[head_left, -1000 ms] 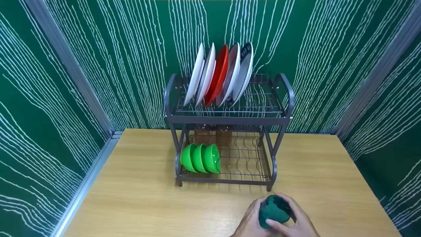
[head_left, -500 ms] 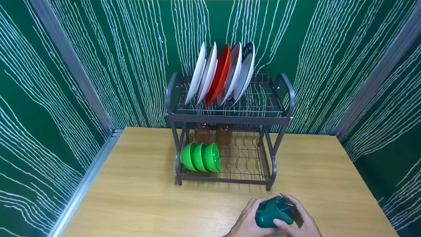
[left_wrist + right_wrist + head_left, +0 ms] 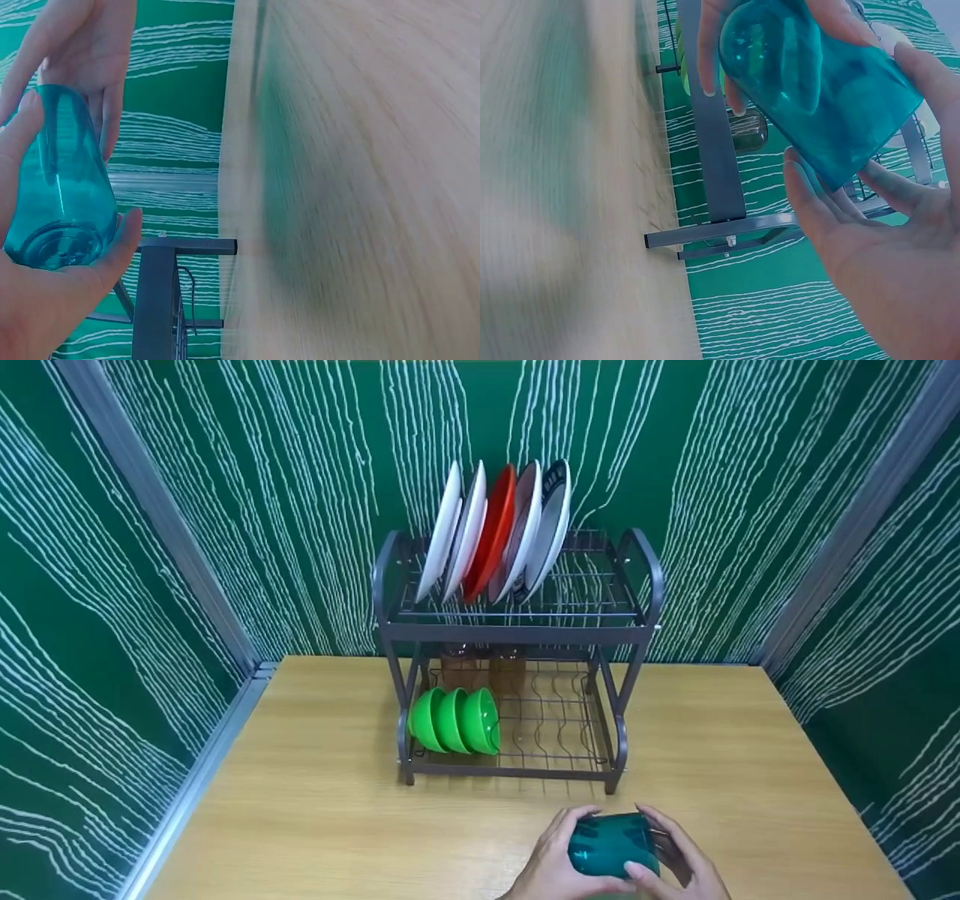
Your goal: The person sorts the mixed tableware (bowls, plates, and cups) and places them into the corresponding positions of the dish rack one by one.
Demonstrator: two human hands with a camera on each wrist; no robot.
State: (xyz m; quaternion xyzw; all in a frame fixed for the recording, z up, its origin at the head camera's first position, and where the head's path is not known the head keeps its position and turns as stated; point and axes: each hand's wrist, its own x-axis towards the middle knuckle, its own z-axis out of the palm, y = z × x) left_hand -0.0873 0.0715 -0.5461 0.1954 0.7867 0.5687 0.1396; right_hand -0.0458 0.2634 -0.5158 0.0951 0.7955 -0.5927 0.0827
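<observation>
A clear teal cup [image 3: 611, 846] is held on its side between both hands, above the table in front of the rack. My left hand [image 3: 551, 859] grips it around the base end; in the left wrist view the round base of the cup [image 3: 64, 240] faces that palm. At the rim end, my right hand [image 3: 686, 859] holds the cup with thumb and fingertips. The right wrist view shows the cup [image 3: 840, 105] tilted, its mouth toward the right palm [image 3: 900, 255].
A two-tier dark metal dish rack [image 3: 517, 634] stands behind the hands. Several plates [image 3: 491, 540], one red, lean on top. Below sit three green bowls [image 3: 457, 721] and two brownish clear glasses [image 3: 508, 671]. Green walls [image 3: 330, 510] with white lines enclose the wooden table [image 3: 315, 810].
The cup has turned from pointing toward the camera to lying sideways, so its side shows. My left hand has shifted slightly left; my right hand stays at the rim end.
</observation>
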